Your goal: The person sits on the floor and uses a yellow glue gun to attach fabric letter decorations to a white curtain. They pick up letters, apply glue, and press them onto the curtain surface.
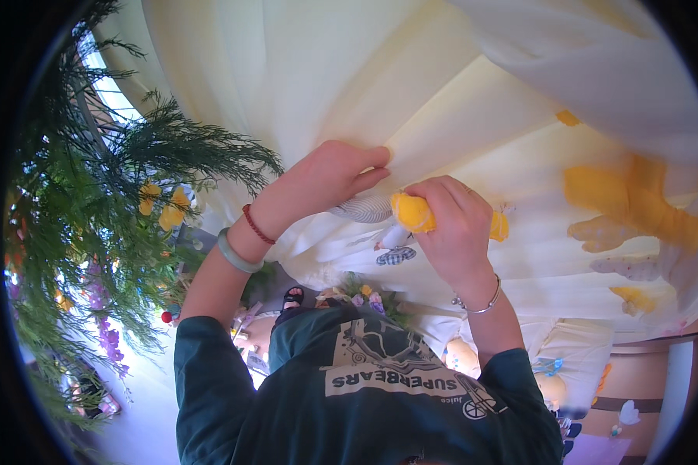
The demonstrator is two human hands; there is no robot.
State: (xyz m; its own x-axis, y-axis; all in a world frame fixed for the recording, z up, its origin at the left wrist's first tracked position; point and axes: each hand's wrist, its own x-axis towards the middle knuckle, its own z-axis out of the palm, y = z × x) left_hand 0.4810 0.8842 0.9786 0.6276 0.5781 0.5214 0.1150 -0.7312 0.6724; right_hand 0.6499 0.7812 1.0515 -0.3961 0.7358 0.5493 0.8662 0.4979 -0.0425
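In front of me hangs a cream cloth drape (337,75), with folds spreading across it. My left hand (340,168) is raised against it, thumb and forefinger close together at a crease; whether they pinch the cloth or something thin, I cannot tell. My right hand (456,218) is closed on a padded yellow fabric piece (412,213) with a pale line across it. Just left of that piece, a grey-striped fabric shape (365,209) shows partly behind my left wrist. Below are a checked fabric shape (396,256) and another yellow piece (499,225) beside my right hand.
Feathery green artificial foliage (192,148) crowds the left, with yellow flowers (173,209) and purple blossoms (109,340). More yellow fabric shapes (628,197) appear on or through the drape at right. A small flower bunch (366,298) sits low by my body.
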